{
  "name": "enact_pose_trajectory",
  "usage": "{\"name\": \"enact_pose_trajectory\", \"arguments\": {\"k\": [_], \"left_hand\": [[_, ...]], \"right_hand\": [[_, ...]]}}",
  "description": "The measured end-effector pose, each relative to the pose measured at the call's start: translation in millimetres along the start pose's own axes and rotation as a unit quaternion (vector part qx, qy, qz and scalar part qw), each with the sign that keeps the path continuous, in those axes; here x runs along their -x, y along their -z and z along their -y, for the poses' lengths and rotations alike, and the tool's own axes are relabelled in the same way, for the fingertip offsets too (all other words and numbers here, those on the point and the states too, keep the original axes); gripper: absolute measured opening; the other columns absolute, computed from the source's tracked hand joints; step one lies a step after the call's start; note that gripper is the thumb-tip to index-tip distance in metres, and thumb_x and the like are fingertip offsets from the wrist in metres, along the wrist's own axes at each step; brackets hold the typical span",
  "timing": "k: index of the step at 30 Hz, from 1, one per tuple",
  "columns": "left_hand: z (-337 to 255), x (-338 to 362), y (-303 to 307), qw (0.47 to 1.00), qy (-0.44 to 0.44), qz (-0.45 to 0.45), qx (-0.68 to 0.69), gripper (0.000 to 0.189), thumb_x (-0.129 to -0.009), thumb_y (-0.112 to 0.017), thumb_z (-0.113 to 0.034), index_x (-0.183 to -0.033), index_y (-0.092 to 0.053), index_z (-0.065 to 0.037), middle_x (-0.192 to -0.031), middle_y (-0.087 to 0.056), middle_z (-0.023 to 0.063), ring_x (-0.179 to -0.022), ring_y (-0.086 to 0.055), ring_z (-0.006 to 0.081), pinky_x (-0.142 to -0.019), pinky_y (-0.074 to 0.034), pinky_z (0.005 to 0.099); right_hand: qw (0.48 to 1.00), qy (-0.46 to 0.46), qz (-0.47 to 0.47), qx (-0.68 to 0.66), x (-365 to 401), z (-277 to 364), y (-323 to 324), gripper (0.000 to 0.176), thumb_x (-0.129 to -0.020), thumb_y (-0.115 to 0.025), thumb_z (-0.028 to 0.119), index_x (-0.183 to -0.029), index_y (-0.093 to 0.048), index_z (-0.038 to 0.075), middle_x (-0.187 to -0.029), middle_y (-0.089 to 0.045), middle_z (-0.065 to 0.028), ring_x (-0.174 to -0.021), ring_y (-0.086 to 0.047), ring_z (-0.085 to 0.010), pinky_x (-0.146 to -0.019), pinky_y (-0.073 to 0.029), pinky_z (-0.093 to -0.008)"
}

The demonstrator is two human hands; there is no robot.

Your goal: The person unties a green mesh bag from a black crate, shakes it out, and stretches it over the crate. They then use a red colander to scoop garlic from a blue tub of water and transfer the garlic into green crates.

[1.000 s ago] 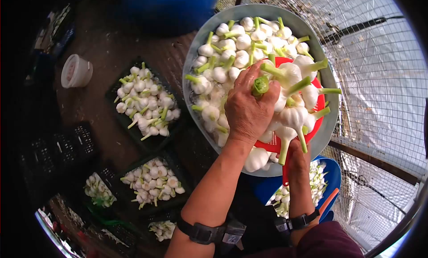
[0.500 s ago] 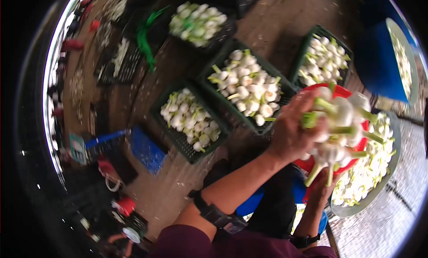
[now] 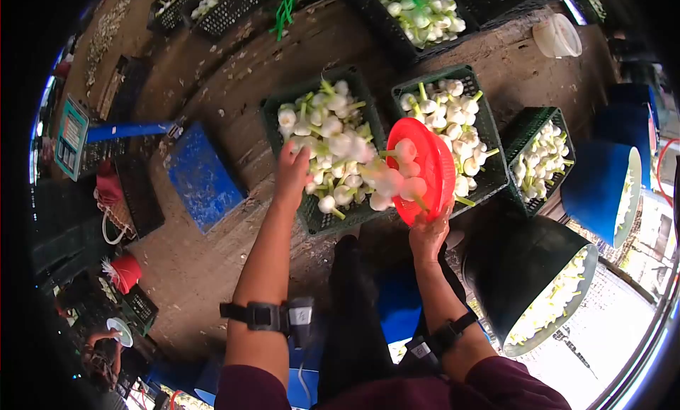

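Note:
A red plastic basin (image 3: 433, 165) is tilted to the left, my right hand (image 3: 430, 234) gripping its lower rim. White garlic bulbs with short green stems are tumbling from it, and a few bulbs (image 3: 409, 170) are still against its inner side. They fall toward a dark green crate (image 3: 312, 222) heaped with garlic bulbs (image 3: 331, 126). At that crate's left side, my left hand (image 3: 292, 172) is open beside the bulbs, its fingers apart and slightly blurred.
Two more green crates of garlic, one behind the basin and a smaller crate (image 3: 540, 158), stand to the right. Large tubs (image 3: 545, 268) of garlic lean at right. A blue platform scale (image 3: 205, 176) stands left, a white bucket (image 3: 557, 36) at the back. Another person's hand (image 3: 106, 335) shows lower left.
The basin has moved left, from beside the tub to the crate, and tipped over. My left hand has left the heaped bulbs and moved to the crate's left side. Bulbs are spilling out.

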State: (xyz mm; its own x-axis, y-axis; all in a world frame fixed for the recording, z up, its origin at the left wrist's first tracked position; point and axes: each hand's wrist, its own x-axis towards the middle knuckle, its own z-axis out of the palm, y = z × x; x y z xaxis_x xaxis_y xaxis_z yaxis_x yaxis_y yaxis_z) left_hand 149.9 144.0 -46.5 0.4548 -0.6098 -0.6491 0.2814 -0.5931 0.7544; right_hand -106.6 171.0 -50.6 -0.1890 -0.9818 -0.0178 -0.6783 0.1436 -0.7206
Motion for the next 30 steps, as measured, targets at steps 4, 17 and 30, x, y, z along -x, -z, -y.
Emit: {"name": "enact_pose_trajectory", "arguments": {"k": [4,17,30], "left_hand": [[91.5,46.2,83.3,0.988,0.137,-0.060,-0.026,0.065,-0.076,-0.058,-0.027,-0.128,-0.025,-0.005,-0.107,-0.049,0.0096,-0.087,-0.050,0.0186,-0.063,-0.046,0.0333],[149.4,128.8,97.8,0.950,0.282,-0.104,-0.081,0.061,-0.077,-0.057,-0.020,-0.128,-0.026,-0.007,-0.119,-0.042,0.0139,-0.093,-0.050,0.0295,-0.066,-0.048,0.0405],[45.1,140.9,-177.4,0.962,0.179,0.168,-0.121,0.063,-0.077,-0.059,-0.020,-0.127,-0.025,-0.006,-0.114,-0.041,0.0147,-0.094,-0.050,0.0292,-0.069,-0.049,0.0437]], "right_hand": [[0.998,0.049,0.027,0.035,19.2,18.4,-8.1,0.063,-0.070,-0.048,-0.002,-0.127,-0.022,-0.003,-0.122,-0.035,-0.0284,-0.112,-0.038,-0.0403,-0.090,-0.035,-0.0386],[0.900,-0.296,-0.046,-0.317,-30.2,-66.2,125.0,0.021,-0.071,-0.051,-0.002,-0.091,-0.051,-0.007,-0.070,-0.057,-0.0125,-0.043,-0.053,-0.0211,-0.037,-0.045,-0.0291],[0.976,-0.145,-0.135,-0.089,-56.0,-127.2,256.1,0.049,-0.072,-0.046,0.000,-0.120,-0.035,-0.003,-0.103,-0.053,-0.0205,-0.097,-0.052,-0.0289,-0.082,-0.041,-0.0336]]}}
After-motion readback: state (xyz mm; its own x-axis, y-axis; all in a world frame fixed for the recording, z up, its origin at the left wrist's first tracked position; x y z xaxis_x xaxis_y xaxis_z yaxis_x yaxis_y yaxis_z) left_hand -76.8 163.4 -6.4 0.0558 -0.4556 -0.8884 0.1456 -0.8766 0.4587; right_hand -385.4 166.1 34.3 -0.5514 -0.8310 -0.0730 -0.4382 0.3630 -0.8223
